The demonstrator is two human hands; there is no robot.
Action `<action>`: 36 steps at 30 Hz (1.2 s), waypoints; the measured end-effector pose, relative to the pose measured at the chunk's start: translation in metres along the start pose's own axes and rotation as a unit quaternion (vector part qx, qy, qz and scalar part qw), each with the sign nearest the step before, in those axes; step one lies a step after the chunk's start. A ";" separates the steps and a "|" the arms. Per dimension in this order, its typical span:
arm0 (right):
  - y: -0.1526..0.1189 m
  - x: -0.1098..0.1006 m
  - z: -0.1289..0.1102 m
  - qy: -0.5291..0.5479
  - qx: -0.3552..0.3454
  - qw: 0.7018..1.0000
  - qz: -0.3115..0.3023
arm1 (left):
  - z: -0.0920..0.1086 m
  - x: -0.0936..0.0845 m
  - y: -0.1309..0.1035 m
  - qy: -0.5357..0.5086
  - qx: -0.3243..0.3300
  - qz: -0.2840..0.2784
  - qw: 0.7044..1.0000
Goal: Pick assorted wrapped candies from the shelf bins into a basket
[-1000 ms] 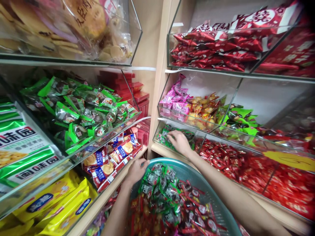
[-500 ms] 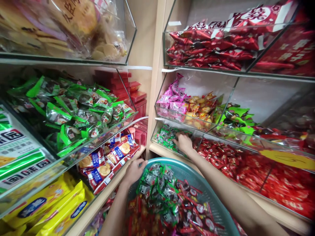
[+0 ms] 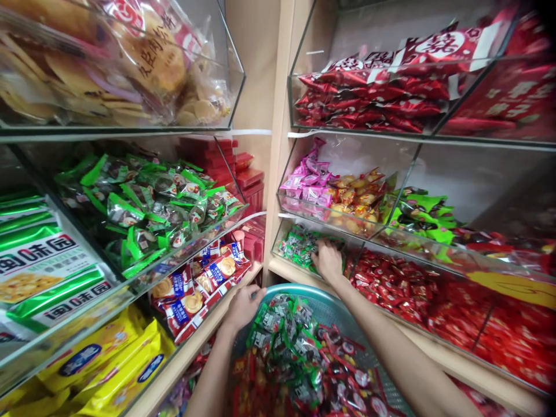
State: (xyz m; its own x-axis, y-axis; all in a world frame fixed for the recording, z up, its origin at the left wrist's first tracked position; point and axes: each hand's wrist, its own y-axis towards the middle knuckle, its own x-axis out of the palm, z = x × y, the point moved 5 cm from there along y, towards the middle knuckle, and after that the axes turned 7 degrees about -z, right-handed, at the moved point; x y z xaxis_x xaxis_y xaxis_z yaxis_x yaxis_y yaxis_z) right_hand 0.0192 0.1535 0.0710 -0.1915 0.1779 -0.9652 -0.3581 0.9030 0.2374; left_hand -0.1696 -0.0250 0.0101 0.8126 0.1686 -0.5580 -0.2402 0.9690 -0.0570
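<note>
A teal plastic basket [image 3: 304, 289] sits low in the middle, holding green-and-grey wrapped candies [image 3: 289, 333] along with red-and-dark wrapped ones [image 3: 347, 365]. My left hand [image 3: 244, 306] is closed on its rim at the left, the thumb and fingers bent over the edge. Reaching past the basket, my right hand [image 3: 329, 260] is inside a clear bin of small green-and-silver wrapped candies [image 3: 297, 243]. Its fingers are curled down onto those candies, and the fingertips are partly hidden among them.
To the right of my right hand, a divider separates bins of red wrapped candies [image 3: 391, 278]. Above are pink packets [image 3: 308, 179] behind a clear front panel. Shelves on the left hold green-edged packets [image 3: 152, 202], biscuit packs [image 3: 204, 284] and yellow bags [image 3: 108, 359].
The view has shifted slightly, so the shelves sit lower in the picture. My right hand stays in the green candy bin with its fingers drawn in more, and my left hand stays on the basket rim.
</note>
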 end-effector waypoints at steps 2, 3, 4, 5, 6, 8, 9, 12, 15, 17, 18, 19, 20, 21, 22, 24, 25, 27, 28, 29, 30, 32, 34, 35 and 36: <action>0.000 -0.002 0.000 0.030 -0.005 0.999 0.021 | 0.000 0.000 0.000 0.002 0.003 0.005 1.000; 0.000 -0.004 0.000 0.051 -0.015 0.998 0.035 | 0.000 0.000 0.000 0.002 0.004 0.007 1.000; 0.000 -0.006 -0.002 0.078 -0.034 0.995 0.050 | 0.000 0.000 -0.001 0.002 0.004 0.008 1.000; 0.000 -0.008 -0.004 0.111 -0.062 0.990 0.065 | 0.000 0.000 0.000 0.002 0.004 0.007 1.000; -0.001 -0.011 -0.007 0.146 -0.099 0.981 0.081 | -0.001 0.000 0.000 0.001 0.003 0.006 1.000; -0.003 -0.017 -0.013 0.209 -0.173 0.956 0.111 | -0.002 0.000 0.000 -0.003 0.003 0.007 1.000; -0.005 -0.020 -0.015 0.232 -0.201 0.944 0.122 | -0.002 0.000 0.000 -0.004 0.004 0.009 1.000; -0.009 -0.026 -0.018 0.266 -0.236 0.924 0.137 | -0.002 -0.001 0.000 -0.010 0.010 0.016 1.000; -0.020 -0.032 -0.019 0.287 -0.238 0.917 0.140 | -0.002 0.000 0.000 -0.010 0.012 0.017 1.000; -0.033 -0.036 -0.020 0.306 -0.229 0.914 0.134 | -0.002 0.000 0.000 -0.009 0.014 0.017 1.000; -0.042 -0.038 -0.020 0.316 -0.226 0.913 0.126 | -0.002 0.001 0.000 -0.009 0.014 0.017 1.000; -0.052 -0.040 -0.021 0.323 -0.226 0.912 0.112 | -0.002 0.001 0.000 -0.010 0.015 0.018 1.000; -0.063 -0.042 -0.022 0.327 -0.228 0.912 0.095 | -0.002 0.001 0.000 -0.012 0.015 0.019 1.000; -0.075 -0.044 -0.022 0.328 -0.234 0.912 0.076 | -0.003 0.001 0.000 -0.014 0.014 0.018 1.000; -0.088 -0.046 -0.023 0.327 -0.242 0.912 0.057 | -0.003 0.001 0.000 -0.016 0.014 0.017 1.000; -0.114 -0.050 -0.023 0.319 -0.258 0.912 0.015 | -0.003 0.002 0.001 -0.016 0.014 0.012 1.000; -0.127 -0.051 -0.022 0.312 -0.265 0.912 -0.008 | -0.002 0.002 0.001 -0.015 0.015 0.011 1.000; -0.152 -0.050 -0.021 0.289 -0.283 0.913 -0.059 | -0.002 0.002 0.001 -0.011 0.018 0.010 1.000; -0.164 -0.049 -0.020 0.273 -0.292 0.913 -0.083 | -0.001 0.002 0.001 -0.009 0.021 0.010 1.000; -0.175 -0.046 -0.018 0.257 -0.300 0.913 -0.105 | -0.001 0.003 0.001 -0.007 0.023 0.010 1.000; -0.185 -0.043 -0.017 0.242 -0.307 0.912 -0.125 | 0.000 0.003 0.001 -0.006 0.024 0.010 1.000; -0.203 -0.036 -0.015 0.215 -0.322 0.908 -0.162 | 0.000 0.004 0.001 -0.001 0.025 0.009 1.000; -0.216 -0.029 -0.016 0.191 -0.339 0.900 -0.195 | 0.001 0.005 0.002 0.004 0.026 0.009 1.000; -0.220 -0.026 -0.017 0.179 -0.347 0.897 -0.208 | 0.001 0.005 0.002 0.007 0.026 0.009 1.000; -0.223 -0.024 -0.018 0.168 -0.353 0.894 -0.220 | 0.001 0.006 0.003 0.009 0.026 0.010 1.000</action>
State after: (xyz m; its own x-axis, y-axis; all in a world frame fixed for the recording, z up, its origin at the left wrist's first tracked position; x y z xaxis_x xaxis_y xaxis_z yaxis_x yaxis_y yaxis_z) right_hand 0.0872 -0.0592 0.0435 -0.1113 -0.3675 -0.9233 -0.9306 0.3646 -0.0330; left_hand -0.1652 -0.0214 0.0076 0.7980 0.1841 -0.5738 -0.2276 0.9737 -0.0040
